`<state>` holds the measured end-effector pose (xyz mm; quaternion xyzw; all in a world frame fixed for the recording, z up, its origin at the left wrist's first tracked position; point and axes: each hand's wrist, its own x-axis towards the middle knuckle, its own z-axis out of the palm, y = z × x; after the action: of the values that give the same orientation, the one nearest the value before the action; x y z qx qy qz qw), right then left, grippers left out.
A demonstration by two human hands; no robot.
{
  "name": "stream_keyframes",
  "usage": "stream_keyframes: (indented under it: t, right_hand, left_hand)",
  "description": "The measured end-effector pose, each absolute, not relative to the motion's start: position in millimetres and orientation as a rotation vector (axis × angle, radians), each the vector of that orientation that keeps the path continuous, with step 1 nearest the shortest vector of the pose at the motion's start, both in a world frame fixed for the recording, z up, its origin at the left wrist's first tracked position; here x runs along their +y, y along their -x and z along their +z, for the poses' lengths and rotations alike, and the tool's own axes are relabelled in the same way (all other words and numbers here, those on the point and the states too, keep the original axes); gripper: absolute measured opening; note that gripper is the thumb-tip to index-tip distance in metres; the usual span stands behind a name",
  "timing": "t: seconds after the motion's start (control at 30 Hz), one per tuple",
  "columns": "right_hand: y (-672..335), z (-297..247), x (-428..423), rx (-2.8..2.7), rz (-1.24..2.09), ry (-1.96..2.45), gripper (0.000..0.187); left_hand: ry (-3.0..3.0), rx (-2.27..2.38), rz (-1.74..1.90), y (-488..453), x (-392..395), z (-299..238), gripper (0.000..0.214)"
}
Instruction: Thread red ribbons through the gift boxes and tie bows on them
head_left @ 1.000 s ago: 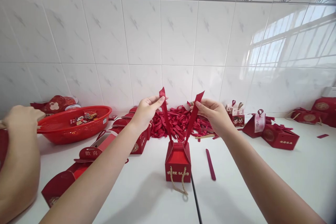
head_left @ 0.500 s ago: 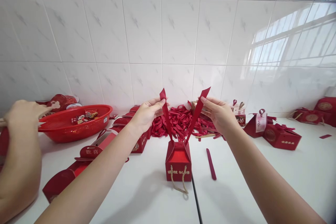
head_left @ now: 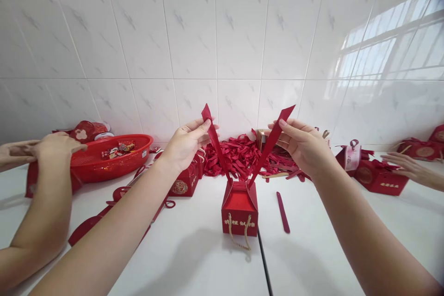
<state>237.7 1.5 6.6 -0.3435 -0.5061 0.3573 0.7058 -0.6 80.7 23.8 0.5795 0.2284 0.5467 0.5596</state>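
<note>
Red ribbon (head_left: 218,152) is pinched at one end by the left hand (head_left: 185,145), at eleven o'clock from the small box (head_left: 240,208), thumb pressed against fingers. That box stands upright on the tabletop (head_left: 208,273), both ribbon lengths rising from its top in a V. At one o'clock from it, the right hand (head_left: 303,143) pinches the other end likewise. The step looks like drawing the ends apart evenly; the next move probably calls for steady tension.

A hand could pass between the raised ribbon ends (head_left: 269,145) or over the table (head_left: 312,254) right of the red box (head_left: 239,206), where a flat strip (head_left: 283,212) lies. Behind, a ribbon pile (head_left: 237,153) blocks the way; leftward, boxes (head_left: 183,182) and a basin (head_left: 104,170) do.
</note>
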Motion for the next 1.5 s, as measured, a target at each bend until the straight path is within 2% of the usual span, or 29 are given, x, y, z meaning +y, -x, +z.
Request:
stream_keyframes:
  t: [0.3, 0.5, 0.7, 0.97, 1.07, 1.13, 1.23, 1.3, 1.4, 1.5]
  right_hand:
    - [-223.7, 2.7, 9.2, -1.146, 0.875, 0.851, 0.024]
    - [-199.5, -1.4, 9.5, -1.404, 0.798, 1.07, 0.019]
    - [-186.7, -17.1, 5.6, -1.515, 0.868, 0.965, 0.015]
    - [-187.6, -36.7, 15.0, -1.516, 1.02, 0.764, 0.029]
    - [-192.3, -41.5, 17.1, -1.663, 0.765, 0.803, 0.024]
    - [-196.2, -44.5, 18.0, -1.821, 0.398, 0.846, 0.021]
    - [-201.1, -48.3, 18.8, -1.981, -0.177, 0.889, 0.026]
    - [-202.7, -50.2, 18.6, -2.026, -0.421, 0.913, 0.028]
    - [-201.4, -52.5, 17.0, -2.055, -0.583, 0.92, 0.027]
    - [-197.3, -55.6, 13.6, -2.0, -0.563, 0.949, 0.028]
  left_hand:
    - [-1.421, 0.444, 1.129, -11.0, 70.2, 11.9, 0.021]
    - [-1.643, 0.549, 0.979, -20.3, 57.6, 6.5, 0.05]
    - [-1.792, 0.735, 0.987, -22.0, 53.5, 0.2, 0.056]
    - [-1.637, 0.617, 0.806, -19.8, 57.1, -10.8, 0.035]
    - [-1.488, 0.616, 0.8, -18.6, 60.9, -14.4, 0.03]
    - [-1.374, 0.606, 0.814, -17.4, 63.3, -15.8, 0.028]
    - [-1.251, 0.591, 0.848, -15.6, 66.4, -16.8, 0.022]
    - [-1.206, 0.588, 0.869, -14.7, 67.9, -17.1, 0.017]
    - [-1.242, 0.564, 0.887, -13.6, 66.7, -17.9, 0.015]
    - [-1.489, 0.569, 0.961, -12.0, 58.2, -19.9, 0.021]
